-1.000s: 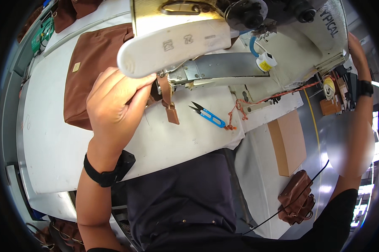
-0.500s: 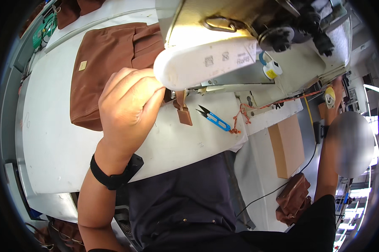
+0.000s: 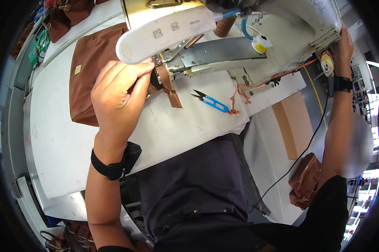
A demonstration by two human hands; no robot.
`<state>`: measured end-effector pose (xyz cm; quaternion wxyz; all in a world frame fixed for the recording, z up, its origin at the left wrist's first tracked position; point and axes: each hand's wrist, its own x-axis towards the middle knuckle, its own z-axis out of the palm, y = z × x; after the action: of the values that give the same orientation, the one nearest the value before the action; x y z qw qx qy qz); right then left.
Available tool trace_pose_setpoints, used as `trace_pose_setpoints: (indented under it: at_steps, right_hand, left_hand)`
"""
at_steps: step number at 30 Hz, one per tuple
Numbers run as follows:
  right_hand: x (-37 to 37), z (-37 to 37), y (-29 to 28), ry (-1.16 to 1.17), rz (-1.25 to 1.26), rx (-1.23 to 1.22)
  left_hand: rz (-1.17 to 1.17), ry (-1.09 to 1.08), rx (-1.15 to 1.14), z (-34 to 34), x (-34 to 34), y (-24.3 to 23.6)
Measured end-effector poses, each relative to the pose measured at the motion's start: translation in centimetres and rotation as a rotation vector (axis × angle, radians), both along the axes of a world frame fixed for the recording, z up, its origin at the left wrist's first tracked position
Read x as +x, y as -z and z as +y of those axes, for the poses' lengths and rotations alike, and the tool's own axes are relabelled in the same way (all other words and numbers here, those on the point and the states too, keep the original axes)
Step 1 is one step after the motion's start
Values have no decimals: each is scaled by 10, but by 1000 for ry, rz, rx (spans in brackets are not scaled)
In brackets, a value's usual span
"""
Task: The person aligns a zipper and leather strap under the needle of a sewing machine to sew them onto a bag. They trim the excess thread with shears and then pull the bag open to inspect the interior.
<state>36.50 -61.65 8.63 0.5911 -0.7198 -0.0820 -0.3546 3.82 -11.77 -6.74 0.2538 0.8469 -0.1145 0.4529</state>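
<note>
My left hand (image 3: pixel 120 92) is closed in a pinch beside the sewing machine's metal needle area, under a white lamp (image 3: pixel 166 33). What its fingertips hold, if anything, is hidden. Behind and left of that hand lies a brown bag (image 3: pixel 91 80), its right end reaching the machine. A brown strap end (image 3: pixel 172 97) with a gold zipper hangs by the metal bed (image 3: pixel 223 54). Far to the right, my right hand (image 3: pixel 344 48) lies with fingers stretched out against the machine's end. Blue thread snips (image 3: pixel 212 102) rest on the white table (image 3: pixel 177 126).
Orange cord (image 3: pixel 277 77) runs from the snips along the machine. A white bottle-like part with a yellow label (image 3: pixel 261 43) hangs from the machine. A cardboard box (image 3: pixel 296 126) and another brown bag (image 3: pixel 307 180) are at right. More brown bags (image 3: pixel 65 19) lie at upper left.
The view has shifted, so the needle area and metal bed show more. My right hand has moved up along the machine's end. My left hand stays pinched near the needle area.
</note>
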Motion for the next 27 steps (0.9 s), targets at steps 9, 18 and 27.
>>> trace_pose_setpoints:
  at_steps: [9, 18, 27]
  right_hand:
    - [-32, 23, 53, 51, -79, 87]
    - [-16, 1, 79, 21, -182, -100]
    - [-2, -17, 91, 241, -373, -576]
  left_hand:
    - [-12, 2, 33, 1, -2, -1]
    - [-18, 6, 33, 0, -4, 0]
    - [-17, 18, 31, -1, -1, -1]
